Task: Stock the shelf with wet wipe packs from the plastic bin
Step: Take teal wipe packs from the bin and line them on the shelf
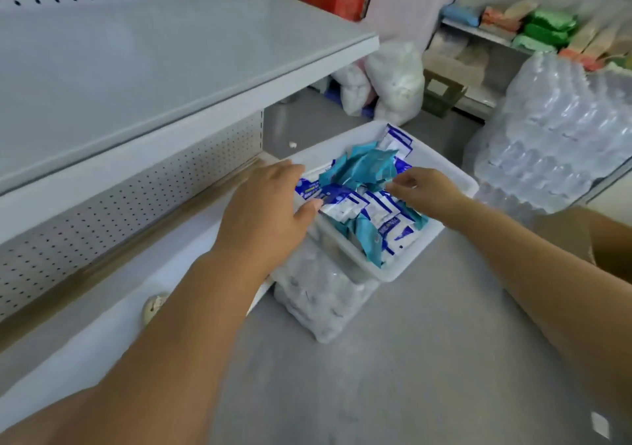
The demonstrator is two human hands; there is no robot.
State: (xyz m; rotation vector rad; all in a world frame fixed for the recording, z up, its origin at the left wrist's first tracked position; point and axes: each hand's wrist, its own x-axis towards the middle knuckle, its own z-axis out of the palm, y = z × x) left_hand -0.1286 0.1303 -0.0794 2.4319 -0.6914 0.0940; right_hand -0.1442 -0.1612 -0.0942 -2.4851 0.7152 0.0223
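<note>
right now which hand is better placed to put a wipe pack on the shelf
Likely left: the left hand is at the bin edge nearest the shelf, thumb on a blue-and-white pack; the right hand is at the bin's far side.

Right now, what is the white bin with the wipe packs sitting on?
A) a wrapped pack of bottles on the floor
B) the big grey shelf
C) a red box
A: the white bin rests on top of a wrapped pack of bottles that stands on the floor, not on the shelf.
</note>
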